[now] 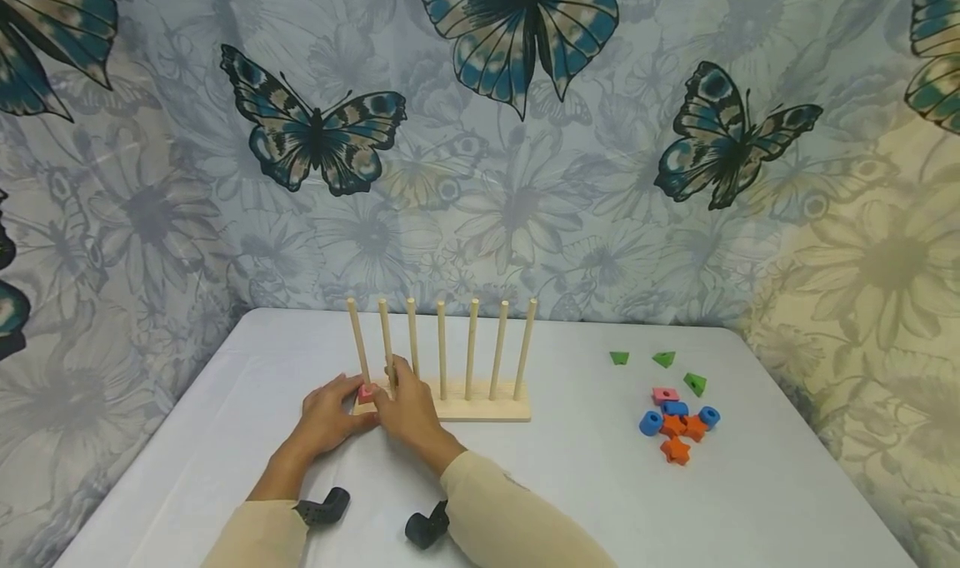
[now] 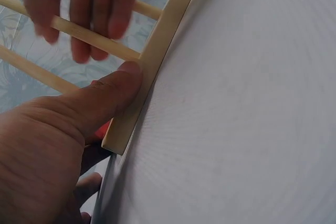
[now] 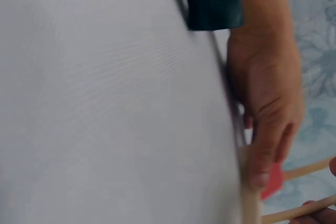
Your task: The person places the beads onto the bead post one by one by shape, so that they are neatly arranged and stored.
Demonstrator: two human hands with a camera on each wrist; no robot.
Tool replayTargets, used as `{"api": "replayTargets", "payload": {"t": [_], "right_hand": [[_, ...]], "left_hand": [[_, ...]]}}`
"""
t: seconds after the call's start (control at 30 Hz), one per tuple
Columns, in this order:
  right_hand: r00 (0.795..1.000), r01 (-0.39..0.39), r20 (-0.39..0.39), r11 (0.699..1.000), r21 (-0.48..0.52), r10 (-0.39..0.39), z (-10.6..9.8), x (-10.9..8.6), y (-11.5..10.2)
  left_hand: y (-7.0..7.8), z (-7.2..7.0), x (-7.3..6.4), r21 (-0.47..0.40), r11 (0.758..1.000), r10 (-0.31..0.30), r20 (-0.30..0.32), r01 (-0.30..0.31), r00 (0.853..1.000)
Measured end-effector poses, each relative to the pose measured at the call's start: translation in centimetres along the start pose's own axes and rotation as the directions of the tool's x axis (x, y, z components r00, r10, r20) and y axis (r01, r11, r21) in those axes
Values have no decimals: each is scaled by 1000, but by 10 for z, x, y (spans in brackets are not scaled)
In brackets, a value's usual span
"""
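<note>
A wooden peg stand [image 1: 487,411] with a row of upright pegs stands on the table, and a pink-red block [image 1: 365,395] sits low on its leftmost peg. My left hand [image 1: 330,416] grips the left end of the base, thumb along its front edge in the left wrist view; its other fingers are partly hidden behind. At the second peg [image 2: 89,36] is my right hand [image 1: 411,406]. In the left wrist view its fingers [image 2: 101,14] hang fairly straight, with the peg passing between them and the thumb side.
To the right lie three green triangular pieces [image 1: 663,359], a pink square block [image 1: 665,395], blue cylinders [image 1: 651,422] and orange star pieces [image 1: 676,450], bunched together. A white cloth [image 1: 570,501] covers the table; a butterfly-print curtain [image 1: 517,218] hangs behind it.
</note>
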State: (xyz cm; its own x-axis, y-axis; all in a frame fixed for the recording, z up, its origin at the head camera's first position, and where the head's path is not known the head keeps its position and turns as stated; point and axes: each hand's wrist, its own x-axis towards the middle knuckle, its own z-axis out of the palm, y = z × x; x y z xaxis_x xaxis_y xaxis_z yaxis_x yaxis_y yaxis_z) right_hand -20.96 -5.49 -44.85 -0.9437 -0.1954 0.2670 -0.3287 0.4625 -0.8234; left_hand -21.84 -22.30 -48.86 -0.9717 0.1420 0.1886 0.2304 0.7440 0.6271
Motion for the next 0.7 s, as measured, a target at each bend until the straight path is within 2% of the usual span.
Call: {"api": "replayTargets", "payload": {"t": [0.17, 0.27, 0.4, 0.7], "right_hand": [[995, 98, 14, 993, 67, -99, -23, -6, -14], [983, 180, 6, 977, 117, -182, -37, -10, -21], [967, 251, -6, 951, 180, -254, -55, -17, -29], [948, 313, -40, 907, 283, -314, -97, -37, -29]], "left_hand": [[4, -2, -1, -12, 1000, -20, 16, 21, 1000], [4, -3, -2, -10, 999, -32, 21, 33, 999], [5, -4, -3, -3, 999, -35, 19, 35, 999], [6, -3, -2, 3, 999, -37, 24, 37, 999]]}}
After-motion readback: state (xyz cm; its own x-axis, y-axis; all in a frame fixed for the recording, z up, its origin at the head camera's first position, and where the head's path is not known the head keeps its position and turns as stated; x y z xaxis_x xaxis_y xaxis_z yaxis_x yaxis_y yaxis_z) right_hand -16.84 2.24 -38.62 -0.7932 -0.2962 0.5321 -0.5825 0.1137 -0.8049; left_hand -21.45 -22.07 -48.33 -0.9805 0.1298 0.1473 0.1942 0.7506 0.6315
